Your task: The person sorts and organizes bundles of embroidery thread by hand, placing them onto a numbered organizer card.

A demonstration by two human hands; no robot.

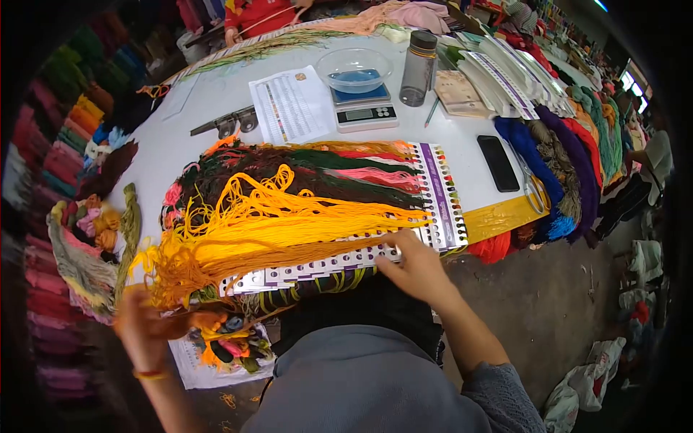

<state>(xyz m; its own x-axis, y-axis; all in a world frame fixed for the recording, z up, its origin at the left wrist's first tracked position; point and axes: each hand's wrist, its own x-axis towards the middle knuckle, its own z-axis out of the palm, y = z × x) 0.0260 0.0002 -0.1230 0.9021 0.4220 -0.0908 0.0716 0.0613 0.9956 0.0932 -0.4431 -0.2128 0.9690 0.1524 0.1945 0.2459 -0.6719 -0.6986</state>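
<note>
Ochre-brown embroidery thread (289,254) runs in a long bundle across the table's near edge. My right hand (417,268) is at its right end, with curled fingertips on the thread over a white, punched thread card (332,268). Motion smears my left hand (142,333), which is low at the left beside the thread's loose, tangled end; its grip cannot be made out. Bright yellow thread (289,215) lies just beyond the ochre bundle. Farther back, dark green, pink and red threads (375,175) reach a purple-and-white card (442,198) with holes along its edges.
A digital scale (367,115) bears a clear bowl (354,71). Around it are a printed sheet (292,105), a dark bottle (418,70) and a phone (497,164). Scissors (533,189) lie by hanging skeins (559,169) at right. Another person's red sleeve (256,16) shows across the table.
</note>
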